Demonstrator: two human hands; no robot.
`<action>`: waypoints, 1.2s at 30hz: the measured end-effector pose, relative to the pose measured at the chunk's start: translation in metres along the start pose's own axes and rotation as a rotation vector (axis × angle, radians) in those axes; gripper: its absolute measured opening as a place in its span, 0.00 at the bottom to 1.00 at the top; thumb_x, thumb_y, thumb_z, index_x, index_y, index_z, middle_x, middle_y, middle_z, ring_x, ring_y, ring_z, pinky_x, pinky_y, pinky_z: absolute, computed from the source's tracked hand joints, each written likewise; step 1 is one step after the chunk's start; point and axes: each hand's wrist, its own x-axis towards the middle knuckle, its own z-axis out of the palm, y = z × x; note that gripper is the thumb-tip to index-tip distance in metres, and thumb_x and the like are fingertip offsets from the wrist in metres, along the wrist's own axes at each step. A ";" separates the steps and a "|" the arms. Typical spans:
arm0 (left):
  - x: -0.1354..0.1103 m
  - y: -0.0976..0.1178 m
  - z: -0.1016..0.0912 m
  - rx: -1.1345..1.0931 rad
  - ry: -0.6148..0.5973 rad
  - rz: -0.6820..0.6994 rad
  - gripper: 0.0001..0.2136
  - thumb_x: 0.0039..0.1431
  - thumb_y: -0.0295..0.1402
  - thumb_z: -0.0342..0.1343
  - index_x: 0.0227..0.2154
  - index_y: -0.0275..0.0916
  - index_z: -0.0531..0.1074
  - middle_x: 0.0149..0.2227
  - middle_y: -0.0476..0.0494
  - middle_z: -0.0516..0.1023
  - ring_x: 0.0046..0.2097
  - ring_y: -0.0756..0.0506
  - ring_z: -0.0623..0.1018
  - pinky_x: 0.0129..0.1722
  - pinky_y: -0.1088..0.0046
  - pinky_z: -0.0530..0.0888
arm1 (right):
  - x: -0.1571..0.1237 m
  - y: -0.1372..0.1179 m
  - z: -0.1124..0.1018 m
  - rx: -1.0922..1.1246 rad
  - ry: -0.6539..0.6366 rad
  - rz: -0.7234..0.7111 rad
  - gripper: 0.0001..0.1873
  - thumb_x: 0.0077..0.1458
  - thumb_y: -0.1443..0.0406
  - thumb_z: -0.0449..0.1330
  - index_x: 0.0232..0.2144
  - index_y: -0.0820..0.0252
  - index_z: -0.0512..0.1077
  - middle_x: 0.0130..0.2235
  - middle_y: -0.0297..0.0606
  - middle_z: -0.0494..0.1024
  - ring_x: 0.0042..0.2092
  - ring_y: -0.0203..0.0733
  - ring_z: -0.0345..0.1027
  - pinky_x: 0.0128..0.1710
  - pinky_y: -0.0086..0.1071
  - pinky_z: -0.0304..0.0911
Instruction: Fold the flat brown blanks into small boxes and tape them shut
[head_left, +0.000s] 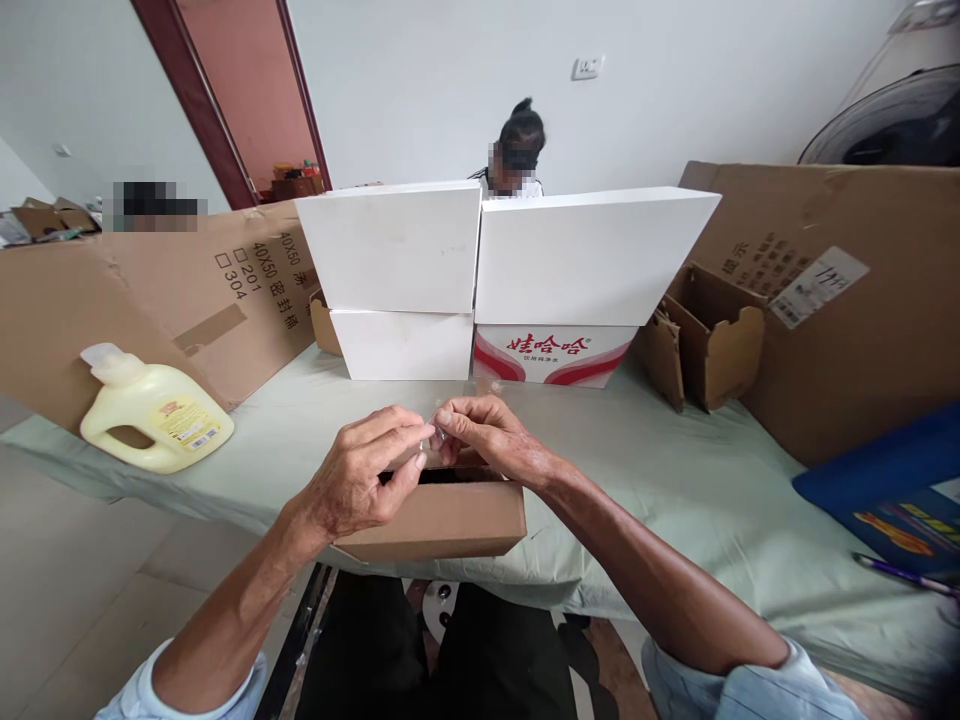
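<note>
My left hand (375, 462) and my right hand (484, 430) meet fingertip to fingertip above an open cardboard box (442, 520) at the table's near edge. Both are closed in a pinch. A small clear or shiny piece (438, 438) shows between the fingertips, too small to name. Most of the box's inside is dark and hidden below my hands.
Four white boxes (405, 250), one with red printing, stand stacked ahead. Large cardboard panels (255, 290) flank the table. A yellow jug (161, 420) lies left; a small cardboard box (720, 340), blue package (885, 490) and pen (900, 572) are right. A person (517, 150) sits opposite.
</note>
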 end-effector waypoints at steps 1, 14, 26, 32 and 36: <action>0.001 0.001 -0.001 -0.029 -0.002 -0.015 0.13 0.71 0.26 0.58 0.54 0.38 0.82 0.46 0.36 0.86 0.45 0.42 0.85 0.46 0.66 0.84 | 0.000 0.000 0.000 -0.001 0.002 0.003 0.33 0.58 0.36 0.71 0.30 0.60 0.77 0.27 0.34 0.77 0.29 0.35 0.70 0.29 0.27 0.65; 0.003 -0.002 0.001 -0.084 0.175 -0.324 0.07 0.63 0.24 0.64 0.31 0.40 0.74 0.29 0.51 0.80 0.31 0.50 0.79 0.35 0.75 0.77 | -0.003 -0.004 -0.007 0.044 -0.198 -0.011 0.30 0.58 0.40 0.74 0.42 0.61 0.81 0.35 0.36 0.80 0.35 0.36 0.73 0.37 0.29 0.68; 0.005 0.000 0.002 -0.336 0.050 -0.458 0.03 0.68 0.30 0.64 0.36 0.39 0.82 0.34 0.47 0.85 0.36 0.48 0.82 0.39 0.74 0.79 | 0.006 0.014 0.001 -0.039 -0.038 -0.001 0.26 0.51 0.47 0.80 0.32 0.62 0.77 0.25 0.29 0.73 0.26 0.32 0.64 0.26 0.26 0.60; 0.006 -0.001 0.001 -0.453 0.009 -0.537 0.05 0.63 0.26 0.63 0.34 0.40 0.83 0.34 0.48 0.84 0.34 0.50 0.80 0.35 0.76 0.75 | 0.004 0.012 0.003 -0.042 -0.050 -0.020 0.24 0.53 0.49 0.79 0.31 0.62 0.77 0.24 0.28 0.71 0.25 0.31 0.60 0.24 0.26 0.53; 0.008 -0.003 0.001 -0.530 0.057 -0.538 0.06 0.62 0.25 0.63 0.30 0.40 0.82 0.32 0.47 0.82 0.34 0.50 0.78 0.34 0.76 0.73 | 0.003 0.007 0.002 0.042 -0.105 0.014 0.25 0.52 0.49 0.80 0.35 0.63 0.78 0.26 0.28 0.73 0.26 0.31 0.61 0.26 0.26 0.56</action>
